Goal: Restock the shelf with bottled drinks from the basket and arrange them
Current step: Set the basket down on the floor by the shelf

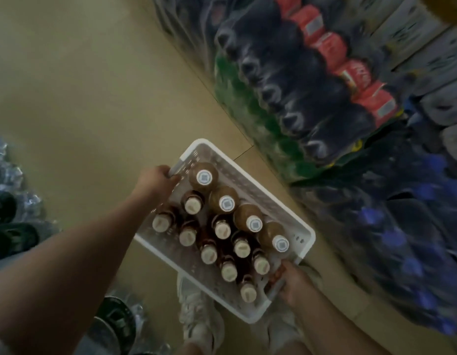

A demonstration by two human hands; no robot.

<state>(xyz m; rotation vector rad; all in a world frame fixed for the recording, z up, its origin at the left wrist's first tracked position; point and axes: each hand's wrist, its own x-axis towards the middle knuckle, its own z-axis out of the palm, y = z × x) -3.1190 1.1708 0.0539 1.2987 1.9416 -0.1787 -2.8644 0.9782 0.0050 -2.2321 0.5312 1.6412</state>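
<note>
**Basket of bottles held over the floor beside the drink stacks**

White perforated basket (250, 180) held at both short ends, tilted diagonally across the view above a tan floor (81, 73). Left hand (155, 180) curled over the far-left corner of the rim, fingers wrapped around the edge. Right hand (294, 283) gripping the near-right end, fingers hooked over the rim — thumb side partly hidden behind the plastic.

Inside the basket, all upright and packed close together:
- four wider bottles with white caps (226, 203) in a row along the right-hand wall, filled with light brown liquid
- a cluster of narrower dark bottles with cream caps (209, 254) filling the left side and the near end, touching one another

Below the basket, a pair of pale shoes (196, 316) on the floor.

To the right, shrink-wrapped packs of large dark soda bottles with red labels (312, 80) stacked at floor level; green-tinted bottles (247, 103) along their near edge; further down, dark packs with blue caps (401, 239), heavily blurred — possibly another soda, hard to tell. At the far left edge, wrapped packs of clear water bottles (9, 180), well apart from the basket.
</note>
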